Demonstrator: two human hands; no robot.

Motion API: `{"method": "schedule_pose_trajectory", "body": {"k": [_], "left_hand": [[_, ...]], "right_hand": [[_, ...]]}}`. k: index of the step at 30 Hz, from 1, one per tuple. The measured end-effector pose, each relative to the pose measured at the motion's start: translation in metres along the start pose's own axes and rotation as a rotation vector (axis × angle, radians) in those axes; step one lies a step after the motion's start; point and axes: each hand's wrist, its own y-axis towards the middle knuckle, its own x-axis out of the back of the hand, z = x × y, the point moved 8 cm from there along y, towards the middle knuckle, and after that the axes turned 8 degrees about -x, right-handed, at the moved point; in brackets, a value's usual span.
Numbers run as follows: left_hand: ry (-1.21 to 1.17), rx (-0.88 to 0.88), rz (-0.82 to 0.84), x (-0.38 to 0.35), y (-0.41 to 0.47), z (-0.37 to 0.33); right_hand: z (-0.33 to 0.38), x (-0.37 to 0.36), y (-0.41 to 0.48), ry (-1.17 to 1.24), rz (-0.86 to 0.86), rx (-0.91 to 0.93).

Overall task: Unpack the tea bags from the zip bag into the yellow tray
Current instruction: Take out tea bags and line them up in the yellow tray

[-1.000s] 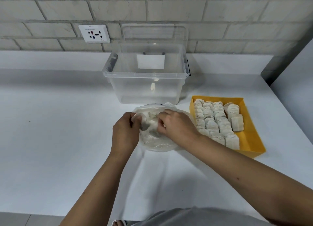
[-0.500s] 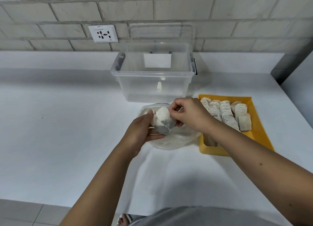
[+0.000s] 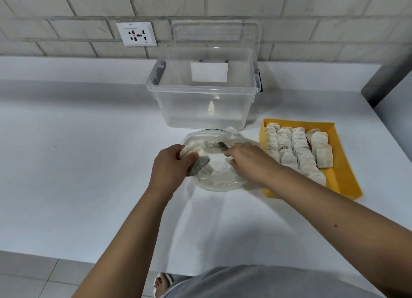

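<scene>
The zip bag [image 3: 219, 177] is laid open on the counter [image 3: 89, 164]. At its left rim a tea bag [image 3: 200, 164] is clamped in the curled fingers of the left hand [image 3: 171, 166]. The right hand [image 3: 249, 159] is held over it from the right, palm down, fingers [image 3: 231, 156] bent toward the loose tea bags [image 3: 215, 144] at its far side. Whether any is pinched cannot be told. The yellow tray [image 3: 343, 177] is set just right of the zip bag, nearer the right hand.

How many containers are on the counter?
3: the clear plastic box at the back, the zip bag in front of it, the yellow tray to the bag's right. None seems hidden.
</scene>
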Motion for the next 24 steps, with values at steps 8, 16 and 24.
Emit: {"method": "schedule_pose_trajectory", "body": {"k": [8,16,24], "left_hand": [[-0.002,0.007,0.011,-0.002,0.001,0.002],[-0.035,0.027,0.008,-0.002,0.0,0.004],[-0.044,0.03,-0.009,-0.002,0.004,0.004]], "right_hand": [[0.015,-0.005,0.026,-0.176,-0.095,-0.136],[0.016,-0.006,0.037,-0.119,-0.081,-0.078],[-0.002,0.046,-0.029,0.645,-0.147,-0.198]]}}
